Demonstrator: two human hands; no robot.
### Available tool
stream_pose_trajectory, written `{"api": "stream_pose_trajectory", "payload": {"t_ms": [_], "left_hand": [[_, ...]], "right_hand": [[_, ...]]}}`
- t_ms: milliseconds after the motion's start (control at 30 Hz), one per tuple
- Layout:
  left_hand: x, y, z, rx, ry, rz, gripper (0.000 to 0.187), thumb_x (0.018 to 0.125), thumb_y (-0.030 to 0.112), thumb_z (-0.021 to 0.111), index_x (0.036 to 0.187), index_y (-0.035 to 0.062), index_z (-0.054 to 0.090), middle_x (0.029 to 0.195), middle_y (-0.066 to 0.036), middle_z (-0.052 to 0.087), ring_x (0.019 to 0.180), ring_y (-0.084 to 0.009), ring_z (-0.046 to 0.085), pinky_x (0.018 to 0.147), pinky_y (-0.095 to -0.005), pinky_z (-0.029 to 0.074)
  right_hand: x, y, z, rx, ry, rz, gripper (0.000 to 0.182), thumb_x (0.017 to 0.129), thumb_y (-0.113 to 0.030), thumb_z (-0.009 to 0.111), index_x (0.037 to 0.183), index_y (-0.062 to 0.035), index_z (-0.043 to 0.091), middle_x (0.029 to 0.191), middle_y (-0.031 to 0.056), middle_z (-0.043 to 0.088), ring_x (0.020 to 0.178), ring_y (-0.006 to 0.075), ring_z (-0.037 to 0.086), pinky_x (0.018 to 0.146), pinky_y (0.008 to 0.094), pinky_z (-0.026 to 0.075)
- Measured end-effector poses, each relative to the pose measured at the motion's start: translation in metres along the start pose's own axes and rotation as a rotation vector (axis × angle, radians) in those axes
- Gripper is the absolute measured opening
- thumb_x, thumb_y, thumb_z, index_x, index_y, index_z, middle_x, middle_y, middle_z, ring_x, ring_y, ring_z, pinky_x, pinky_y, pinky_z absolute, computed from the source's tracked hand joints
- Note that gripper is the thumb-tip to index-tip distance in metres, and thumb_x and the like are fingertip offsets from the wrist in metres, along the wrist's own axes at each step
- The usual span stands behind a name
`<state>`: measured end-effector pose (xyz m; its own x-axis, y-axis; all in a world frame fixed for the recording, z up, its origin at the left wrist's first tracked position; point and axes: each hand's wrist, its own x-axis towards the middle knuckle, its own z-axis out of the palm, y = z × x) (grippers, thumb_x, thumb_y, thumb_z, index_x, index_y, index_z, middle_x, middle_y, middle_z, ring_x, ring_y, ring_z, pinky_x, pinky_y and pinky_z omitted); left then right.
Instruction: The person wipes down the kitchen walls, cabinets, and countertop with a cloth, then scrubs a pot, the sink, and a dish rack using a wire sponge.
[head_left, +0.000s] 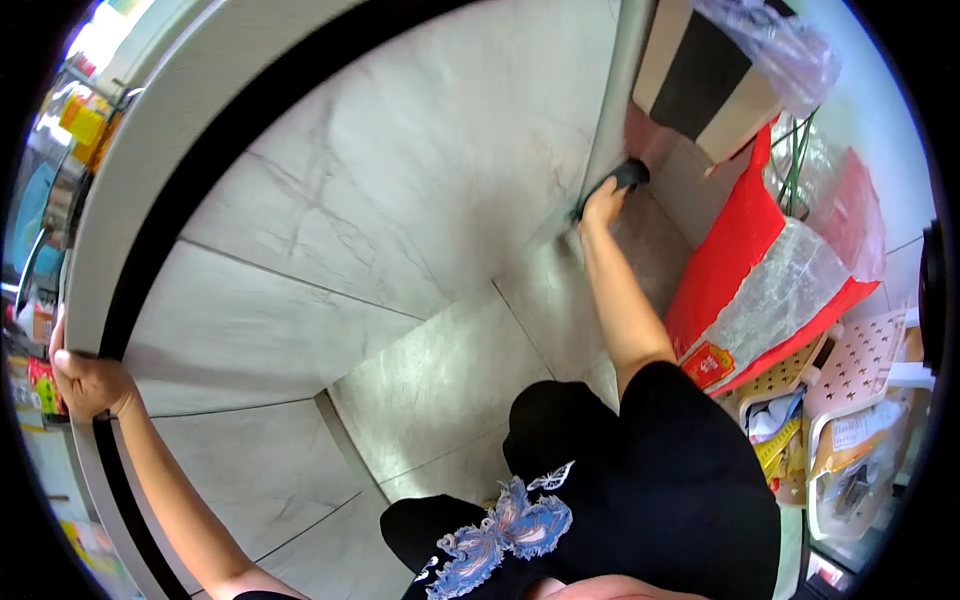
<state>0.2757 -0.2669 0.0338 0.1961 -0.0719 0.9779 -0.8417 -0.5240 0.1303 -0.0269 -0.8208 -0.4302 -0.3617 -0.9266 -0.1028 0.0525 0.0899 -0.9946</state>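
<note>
right fingers (609,193): curled closed around a dark object (630,175), with little gap showing; exact placing of each fingertip cannot be told.
dark object: inside the right fingers, low down by the corner where marbled panels (400,170) come down near the floor (450,370); too blurred and covered to name, and contact with either surface cannot be told.
handling: probably light enough for one hand, perhaps with some give; softness and slipperiness cannot be told. best held across the broad back, thumb on one side and the rest wrapped over the other, leaving the underside free. not likely to be fragile.
left fingers (58,334): bent over the pale edge of the tabletop (180,105), well apart from the right fingers; seemingly braced there, with tips partly hidden.
red bag (730,250): upright beside the right forearm, just past the right fingers; probably thin-walled and easily nudged.
striped box (705,75): beyond the right fingers, with crumpled clear plastic (790,55) over one end.
baskets (865,365): behind the red bag, farther from the right fingers, holding packets.
</note>
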Motion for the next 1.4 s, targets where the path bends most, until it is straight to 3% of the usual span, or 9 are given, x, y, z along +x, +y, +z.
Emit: {"api": "stream_pose_trajectory", "payload": {"t_ms": [167, 400, 567, 700, 967, 1100, 1233, 1300, 1400], "left_hand": [[-0.007, 0.004, 0.003, 0.044, 0.004, 0.048, 0.045, 0.104, 0.023, 0.038, 0.103, 0.0014, 0.078, 0.105, -0.010, 0.077, 0.094, -0.0225, 0.073, 0.087, -0.0324, 0.055], [-0.008, 0.026, 0.002, 0.228, 0.045, 0.281, 0.039, 0.102, 0.021, 0.043, 0.102, 0.0075, 0.079, 0.096, -0.007, 0.077, 0.079, -0.0231, 0.070, 0.075, -0.0352, 0.053], [-0.007, 0.031, 0.001, 0.164, 0.062, 0.342, 0.034, 0.100, 0.018, 0.046, 0.093, 0.0072, 0.078, 0.095, -0.007, 0.077, 0.079, -0.0227, 0.070, 0.074, -0.0342, 0.053], [-0.007, 0.038, 0.000, 0.201, 0.115, 0.316, 0.030, 0.097, 0.017, 0.050, 0.091, 0.0077, 0.078, 0.094, -0.006, 0.077, 0.078, -0.0221, 0.070, 0.074, -0.0338, 0.052], [-0.009, 0.030, -0.002, 0.239, 0.174, 0.384, 0.020, 0.091, 0.017, 0.059, 0.081, 0.0130, 0.075, 0.069, -0.004, 0.062, 0.060, -0.0231, 0.055, 0.061, -0.0380, 0.043], [-0.012, 0.035, -0.002, 0.257, 0.196, 0.324, 0.016, 0.088, 0.017, 0.061, 0.077, 0.0136, 0.072, 0.071, -0.003, 0.063, 0.064, -0.0213, 0.056, 0.065, -0.0367, 0.042], [-0.013, 0.029, 0.002, 0.199, 0.214, 0.306, 0.009, 0.082, 0.019, 0.063, 0.076, 0.0147, 0.069, 0.070, -0.002, 0.061, 0.064, -0.0215, 0.055, 0.065, -0.0373, 0.041], [-0.015, 0.024, 0.006, 0.226, 0.241, 0.301, 0.009, 0.080, 0.021, 0.064, 0.073, 0.0145, 0.065, 0.068, -0.002, 0.058, 0.064, -0.0217, 0.054, 0.065, -0.0373, 0.041], [-0.015, 0.027, 0.005, 0.192, 0.240, 0.276, 0.010, 0.080, 0.017, 0.062, 0.074, 0.0140, 0.069, 0.069, -0.003, 0.058, 0.064, -0.0225, 0.053, 0.066, -0.0385, 0.041]], "right_hand": [[-0.112, -0.098, -0.006, -0.072, -0.024, -0.433, 0.067, 0.104, -0.036, 0.047, 0.152, 0.0082, 0.032, 0.160, 0.0291, 0.028, 0.147, 0.0447, 0.027, 0.122, 0.0528, 0.016], [-0.176, -0.247, 0.009, 0.058, -0.057, -1.020, 0.068, 0.088, -0.013, 0.056, 0.155, -0.0161, 0.041, 0.159, 0.0215, 0.030, 0.139, 0.0433, 0.031, 0.117, 0.0552, 0.022], [-0.166, -0.324, 0.011, 0.007, 0.105, -1.082, 0.058, 0.089, -0.014, 0.057, 0.146, -0.0088, 0.050, 0.153, 0.0201, 0.040, 0.134, 0.0418, 0.037, 0.114, 0.0531, 0.029], [-0.209, -0.323, 0.010, -0.019, 0.087, -1.224, 0.037, 0.082, -0.012, 0.062, 0.115, 0.0058, 0.063, 0.145, 0.0206, 0.047, 0.124, 0.0422, 0.043, 0.106, 0.0529, 0.036], [-0.380, -0.320, -0.014, 0.231, -0.997, -1.544, 0.058, 0.065, -0.009, 0.068, 0.123, -0.0151, 0.070, 0.133, 0.0154, 0.060, 0.112, 0.0335, 0.053, 0.098, 0.0433, 0.045], [-0.335, -0.377, -0.064, 0.303, -0.877, -1.414, 0.052, 0.069, -0.007, 0.057, 0.118, -0.0088, 0.071, 0.120, 0.0159, 0.066, 0.117, 0.0344, 0.059, 0.106, 0.0441, 0.043], [-0.196, -0.415, -0.060, 0.462, -0.471, -1.120, 0.053, 0.102, -0.042, 0.056, 0.131, 0.0009, 0.062, 0.128, 0.0138, 0.066, 0.119, 0.0281, 0.060, 0.106, 0.0382, 0.042], [-0.149, -0.458, -0.052, 0.349, -0.289, -1.397, 0.047, 0.105, -0.032, 0.054, 0.133, 0.0053, 0.058, 0.123, 0.0087, 0.065, 0.111, 0.0182, 0.061, 0.098, 0.0328, 0.047], [-0.067, -0.475, -0.001, -0.142, -0.549, -1.245, 0.043, 0.104, -0.030, 0.054, 0.130, 0.0019, 0.062, 0.127, 0.0169, 0.067, 0.118, 0.0297, 0.062, 0.105, 0.0372, 0.043]]}}
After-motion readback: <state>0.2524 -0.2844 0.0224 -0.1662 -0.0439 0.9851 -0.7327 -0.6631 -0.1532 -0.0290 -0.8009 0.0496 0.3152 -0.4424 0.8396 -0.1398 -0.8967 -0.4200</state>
